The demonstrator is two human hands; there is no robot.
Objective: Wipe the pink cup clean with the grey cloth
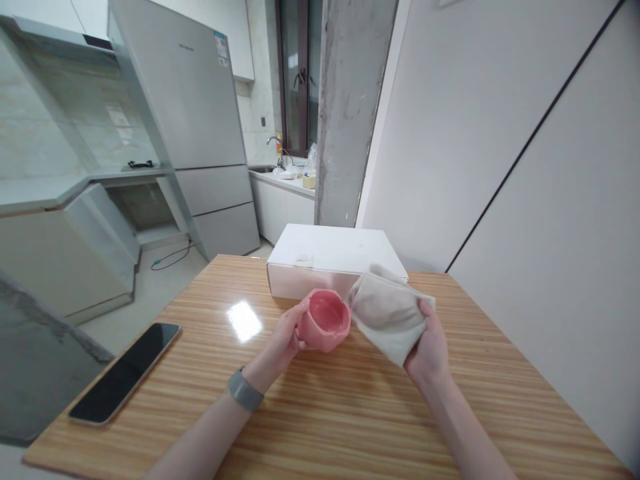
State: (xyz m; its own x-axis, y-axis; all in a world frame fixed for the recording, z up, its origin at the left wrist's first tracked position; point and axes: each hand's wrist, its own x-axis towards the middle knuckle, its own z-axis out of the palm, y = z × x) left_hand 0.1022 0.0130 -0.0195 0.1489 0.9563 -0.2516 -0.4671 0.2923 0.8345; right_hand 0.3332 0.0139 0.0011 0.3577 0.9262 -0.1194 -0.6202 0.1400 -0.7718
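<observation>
Head: pink cup, wooden table, fridge.

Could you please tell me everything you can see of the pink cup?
The pink cup is squat and rounded, glossy like glazed ceramic, seemingly empty. It tilts, mouth toward the camera, over the wooden table before a white box. The left hand grips its left side; a beige cloth in the right hand meets its right rim.

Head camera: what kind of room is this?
Probably a home kitchen: a tall fridge, a counter with a tap by the window, and a wooden table where the left hand holds a pink cup and the right hand a cloth.
</observation>
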